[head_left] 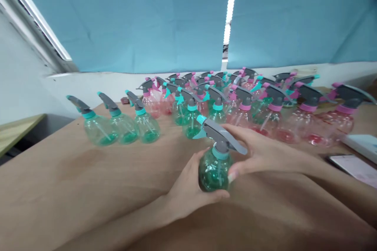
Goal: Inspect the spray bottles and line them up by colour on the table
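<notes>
A green see-through spray bottle (214,172) with a grey trigger head, teal nozzle and teal collar is held upright in front of me. My left hand (188,188) wraps round the lower left of its round body, thumb across the front. From the right, my right hand (259,149) grips the same bottle, its thumb at the right side of the body and its fingers partly hidden behind the grey head. Just beyond stands another green spray bottle (191,125). Three more green ones stand in a row to the left, the nearest of them being a spray bottle (149,127).
Several pink spray bottles (275,121) and green ones crowd the back and right of the brown wooden table (112,188). A phone (353,166) lies at the right edge. Blue curtains (147,19) hang behind, and a wooden shelf (20,129) is at the left.
</notes>
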`<state>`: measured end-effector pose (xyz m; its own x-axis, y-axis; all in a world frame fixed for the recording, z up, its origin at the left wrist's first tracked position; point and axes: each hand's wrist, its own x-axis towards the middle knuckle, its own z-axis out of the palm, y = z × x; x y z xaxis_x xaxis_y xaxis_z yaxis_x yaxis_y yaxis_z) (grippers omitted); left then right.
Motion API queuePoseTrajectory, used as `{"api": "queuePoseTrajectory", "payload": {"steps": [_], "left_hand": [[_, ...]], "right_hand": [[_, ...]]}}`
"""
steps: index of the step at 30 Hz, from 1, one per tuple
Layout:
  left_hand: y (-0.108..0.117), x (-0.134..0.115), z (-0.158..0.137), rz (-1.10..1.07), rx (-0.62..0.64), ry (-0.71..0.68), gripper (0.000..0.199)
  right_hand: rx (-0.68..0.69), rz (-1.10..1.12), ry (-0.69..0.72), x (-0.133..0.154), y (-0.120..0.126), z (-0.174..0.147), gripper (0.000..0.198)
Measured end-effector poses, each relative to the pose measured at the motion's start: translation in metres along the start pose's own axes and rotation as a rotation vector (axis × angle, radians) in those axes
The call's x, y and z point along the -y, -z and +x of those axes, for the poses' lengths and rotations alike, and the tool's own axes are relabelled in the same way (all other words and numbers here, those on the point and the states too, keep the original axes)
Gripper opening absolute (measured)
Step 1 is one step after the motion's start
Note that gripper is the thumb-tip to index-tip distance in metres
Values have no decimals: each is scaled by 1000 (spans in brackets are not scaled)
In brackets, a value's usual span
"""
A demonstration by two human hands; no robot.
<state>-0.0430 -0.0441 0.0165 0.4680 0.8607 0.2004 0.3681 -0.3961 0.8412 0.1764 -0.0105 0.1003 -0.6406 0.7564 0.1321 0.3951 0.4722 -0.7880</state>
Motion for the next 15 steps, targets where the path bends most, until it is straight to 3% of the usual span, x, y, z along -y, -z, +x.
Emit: {"api": "queuePoseTrajectory", "payload": {"steps": [7, 15], "left_hand": [[-31, -8, 29, 12, 109, -123, 82], [-33, 1, 45, 210, 99, -111, 89]], "right_hand": [[-240, 113, 57, -8, -10, -6, 36], [-388, 333, 119, -29, -9, 4, 28]]}}
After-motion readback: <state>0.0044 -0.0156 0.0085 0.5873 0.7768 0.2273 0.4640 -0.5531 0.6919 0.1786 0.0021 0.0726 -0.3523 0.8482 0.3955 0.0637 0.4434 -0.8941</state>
